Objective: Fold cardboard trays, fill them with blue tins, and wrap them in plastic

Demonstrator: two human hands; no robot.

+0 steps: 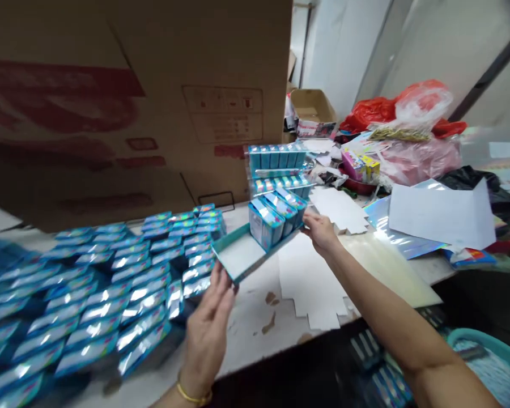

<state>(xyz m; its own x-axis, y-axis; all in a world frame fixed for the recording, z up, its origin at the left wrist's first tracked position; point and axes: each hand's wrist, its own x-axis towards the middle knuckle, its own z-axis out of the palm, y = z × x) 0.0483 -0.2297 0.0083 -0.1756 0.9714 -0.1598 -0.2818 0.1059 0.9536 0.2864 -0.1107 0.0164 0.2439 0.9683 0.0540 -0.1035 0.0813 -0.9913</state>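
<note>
A shallow blue-edged cardboard tray (238, 250) is held tilted above the table between my two hands. Three small blue boxes (267, 226) stand side by side in its right half, while its white floor shows bare on the left. My left hand (208, 326), with a gold bangle at the wrist, grips the tray's near left corner. My right hand (321, 232) has its fingers closed on the tray's right end, close to the boxes. To the left, many similar blue boxes (106, 300) stand in rows, blurred by motion.
A large brown carton (221, 51) rises behind the boxes. Filled trays (276, 158) are stacked beyond my hands. Flat white card (310, 272) lies on the table (255, 334). At right are white sheets (440, 212), red plastic bags (374, 113) and a teal basket (484, 340) lower down.
</note>
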